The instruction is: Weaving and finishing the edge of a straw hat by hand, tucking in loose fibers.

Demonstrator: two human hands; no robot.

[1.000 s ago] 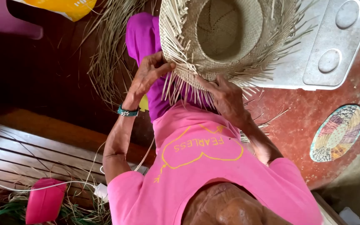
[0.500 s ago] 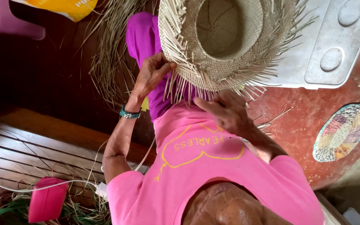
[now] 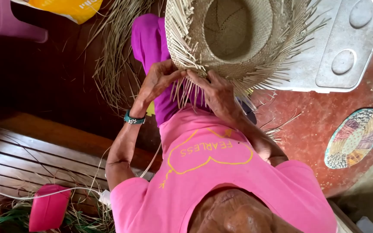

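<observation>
Two hands at a straw hat's brim

The hat (image 3: 238,39) rests crown-down on the person's lap. The left hand (image 3: 158,82) and right hand (image 3: 214,92) meet at its near edge, fingers (image 3: 173,74) pinched closed on loose straw ends (image 3: 186,92).

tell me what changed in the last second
The right hand, which had dropped off the hat toward the chest, came back up to the brim, its fingertips now on the loose straws beside the left hand. The left hand kept gripping the brim; the hat stayed put.
</observation>
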